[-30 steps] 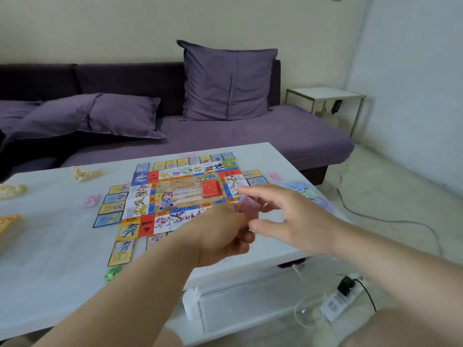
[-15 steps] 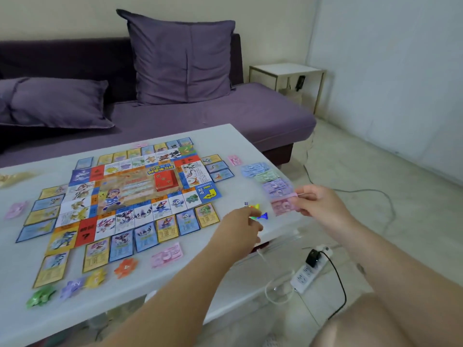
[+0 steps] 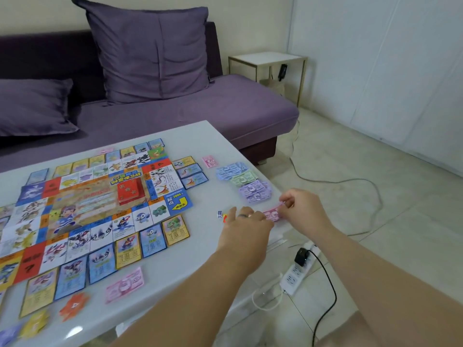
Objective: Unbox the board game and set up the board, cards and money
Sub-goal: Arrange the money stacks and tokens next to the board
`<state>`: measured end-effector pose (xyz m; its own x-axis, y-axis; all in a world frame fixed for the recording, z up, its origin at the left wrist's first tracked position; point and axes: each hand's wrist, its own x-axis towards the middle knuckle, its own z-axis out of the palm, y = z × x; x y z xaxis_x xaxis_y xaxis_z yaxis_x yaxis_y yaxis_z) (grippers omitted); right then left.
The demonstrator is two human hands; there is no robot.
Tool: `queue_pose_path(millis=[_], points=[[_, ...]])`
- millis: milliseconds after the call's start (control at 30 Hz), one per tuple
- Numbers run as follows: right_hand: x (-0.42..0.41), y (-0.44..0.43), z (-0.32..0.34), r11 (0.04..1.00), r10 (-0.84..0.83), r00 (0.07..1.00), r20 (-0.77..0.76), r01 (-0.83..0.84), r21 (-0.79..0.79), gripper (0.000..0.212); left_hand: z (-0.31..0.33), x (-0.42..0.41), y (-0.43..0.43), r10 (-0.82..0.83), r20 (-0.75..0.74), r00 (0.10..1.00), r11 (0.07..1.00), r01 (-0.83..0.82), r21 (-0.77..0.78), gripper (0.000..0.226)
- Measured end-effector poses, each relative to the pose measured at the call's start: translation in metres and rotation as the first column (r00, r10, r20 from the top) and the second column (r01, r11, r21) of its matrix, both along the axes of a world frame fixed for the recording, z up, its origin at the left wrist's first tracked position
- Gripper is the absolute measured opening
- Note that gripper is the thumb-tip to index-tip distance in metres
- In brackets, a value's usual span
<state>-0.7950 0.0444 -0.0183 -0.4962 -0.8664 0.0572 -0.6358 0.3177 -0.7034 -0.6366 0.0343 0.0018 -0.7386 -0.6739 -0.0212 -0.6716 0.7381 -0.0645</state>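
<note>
The colourful game board [image 3: 82,204] lies flat on the white table [image 3: 198,249], with a red card deck [image 3: 130,191] at its middle and property cards [image 3: 151,240] lined along its edges. Blue, green and purple money stacks [image 3: 246,182] sit in a row near the table's right edge. My right hand [image 3: 304,206] pinches a pink stack of notes [image 3: 273,214] just below that row. My left hand [image 3: 246,230] hovers beside it with fingers spread, over a small white die [image 3: 220,214] and a red and yellow piece [image 3: 225,217].
More pink notes lie at the near edge [image 3: 125,284] and by the board's far right corner [image 3: 208,161]. Paper tokens [image 3: 74,305] sit at the front left. A purple sofa [image 3: 188,113] stands behind, a white side table [image 3: 268,60] to its right, and a power strip [image 3: 298,269] on the floor.
The view swung right and down. My right hand carried the pink notes to the table's right edge below the purple stack. My left hand let go of small pieces and opened.
</note>
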Motion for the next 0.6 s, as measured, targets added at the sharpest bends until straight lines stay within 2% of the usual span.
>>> queue_pose_path(millis=[100, 333, 433, 533, 600], points=[[-0.003, 0.0, 0.0, 1.0, -0.001, 1.0, 0.001, 0.001, 0.013, 0.023, 0.0, -0.007, -0.002, 0.006, 0.043, 0.999, 1.0, -0.007, 0.012, 0.044], [-0.011, -0.005, 0.003, 0.998, 0.047, 0.999, 0.027, -0.048, 0.04, 0.021, 0.001, -0.014, -0.005, 0.009, -0.009, 1.0, 0.999, -0.009, 0.052, 0.039], [-0.014, -0.006, 0.01, 0.999, 0.041, 0.997, 0.06, -0.041, -0.003, 0.019, 0.004, -0.016, -0.006, 0.009, -0.018, 1.0, 0.996, -0.008, 0.084, 0.039], [-0.016, -0.014, 0.024, 0.993, -0.001, 0.992, 0.129, 0.017, -0.12, 0.017, 0.012, -0.017, -0.011, 0.029, -0.122, 0.992, 0.99, -0.012, 0.138, 0.034], [-0.016, -0.024, 0.029, 0.995, 0.02, 0.99, 0.142, -0.006, -0.101, 0.02, 0.02, -0.017, -0.02, 0.118, -0.263, 0.957, 0.98, -0.069, 0.185, 0.03]])
